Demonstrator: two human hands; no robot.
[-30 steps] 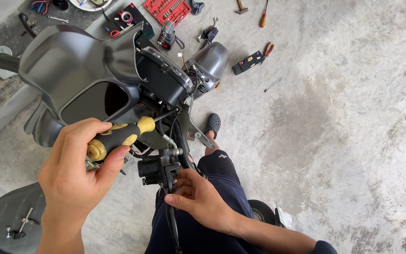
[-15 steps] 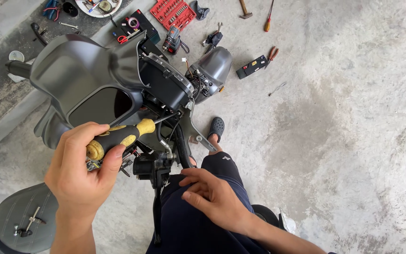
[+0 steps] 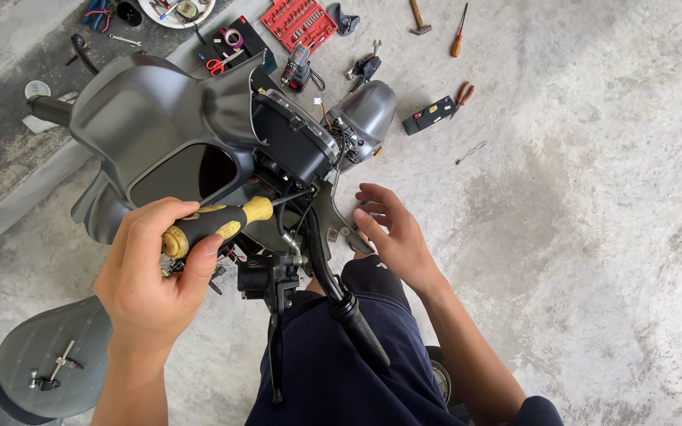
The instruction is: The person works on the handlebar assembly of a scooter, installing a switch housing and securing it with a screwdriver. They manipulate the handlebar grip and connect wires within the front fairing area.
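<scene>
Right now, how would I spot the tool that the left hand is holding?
Find the big grey scooter front panel in the upper left. Just below it the left hand grips a screwdriver, its shaft poking into the wiring behind the dash. Its fat yellow-and-black handle sets it apart from the thin orange-handled screwdriver lying on the floor.

A pale, mottled concrete floor [image 3: 593, 197] is seen under even daylight, with no hard shadows. A darker rough strip [image 3: 9, 118] is laid along the floor's left side, bordered by a lighter kerb [image 3: 17, 205]. Beyond the strip, at the floor's top edge, a red socket tray [image 3: 301, 22], a hammer [image 3: 418, 16] and pliers [image 3: 462, 96] are scattered.
</scene>
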